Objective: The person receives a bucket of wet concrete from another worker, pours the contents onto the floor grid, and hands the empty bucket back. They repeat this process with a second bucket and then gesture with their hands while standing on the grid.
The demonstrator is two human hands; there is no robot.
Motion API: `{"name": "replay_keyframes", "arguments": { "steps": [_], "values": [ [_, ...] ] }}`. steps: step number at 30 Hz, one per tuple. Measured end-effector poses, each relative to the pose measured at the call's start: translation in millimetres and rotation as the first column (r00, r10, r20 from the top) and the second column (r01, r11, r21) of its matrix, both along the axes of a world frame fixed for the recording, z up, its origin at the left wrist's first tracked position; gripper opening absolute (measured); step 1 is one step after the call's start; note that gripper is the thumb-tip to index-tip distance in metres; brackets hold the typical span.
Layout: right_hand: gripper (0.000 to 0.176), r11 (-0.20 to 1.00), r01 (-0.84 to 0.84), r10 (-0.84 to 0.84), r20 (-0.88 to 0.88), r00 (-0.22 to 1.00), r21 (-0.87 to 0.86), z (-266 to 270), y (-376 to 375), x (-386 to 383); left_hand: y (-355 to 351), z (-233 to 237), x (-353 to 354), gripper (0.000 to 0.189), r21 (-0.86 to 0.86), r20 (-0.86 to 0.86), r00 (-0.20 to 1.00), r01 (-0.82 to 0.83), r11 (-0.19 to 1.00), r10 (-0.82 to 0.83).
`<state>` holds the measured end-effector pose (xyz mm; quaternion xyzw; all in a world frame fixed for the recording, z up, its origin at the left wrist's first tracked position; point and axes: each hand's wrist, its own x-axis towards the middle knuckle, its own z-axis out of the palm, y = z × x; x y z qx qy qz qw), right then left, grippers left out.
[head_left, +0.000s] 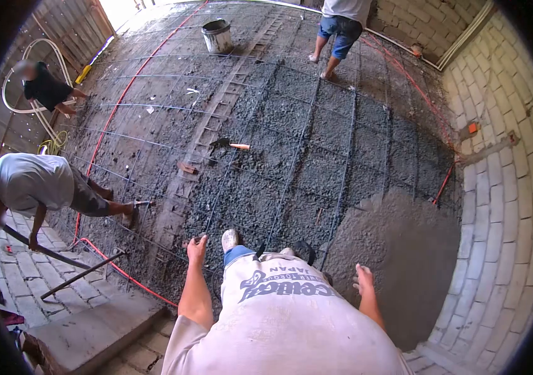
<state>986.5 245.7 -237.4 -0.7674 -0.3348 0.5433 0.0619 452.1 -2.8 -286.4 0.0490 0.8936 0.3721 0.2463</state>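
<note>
My left hand (197, 248) hangs at the left of my shirt, above the edge of the gravel, with its fingers bent a little apart and nothing in them. On the other side, my right hand (363, 278) is held over the wet concrete (404, 250), fingers apart and empty. Between my hands is my pale printed shirt (291, 300), with one shoe (230, 239) showing ahead of it. Dark gravel (291, 156) crossed by steel bars (345, 169) spreads in front of me. A trowel with an orange handle (239, 146) lies on the gravel.
A person (35, 187) bends at the left, holding a long bar. Another person (47, 87) is at the far left, and a third (340, 28) walks at the top. A bucket (217, 37) stands far ahead. Red tubing (115, 112) crosses the ground; a block wall (498, 206) runs along the right.
</note>
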Motion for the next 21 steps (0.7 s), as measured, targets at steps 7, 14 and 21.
{"name": "replay_keyframes", "arguments": {
  "steps": [7,14,21],
  "values": [
    [0.053,1.000,0.010,-0.009,0.033,0.999,-0.027,2.7,-20.6,-14.3,-15.0,-25.5,-9.5,0.054,-0.071,0.043,0.999,0.033,0.997,-0.030],
    [0.054,0.864,0.464,-0.257,-0.621,0.741,0.195,54.0,33.8,-53.5,-25.9,-61.3,-40.1,0.053,-0.068,0.199,0.980,0.003,0.998,0.011],
    [0.049,0.790,0.497,0.241,-0.927,0.286,0.359,200.5,74.0,-137.9,0.7,-72.9,-70.3,0.050,0.010,0.138,0.988,0.070,0.997,-0.071]
  ]
}}
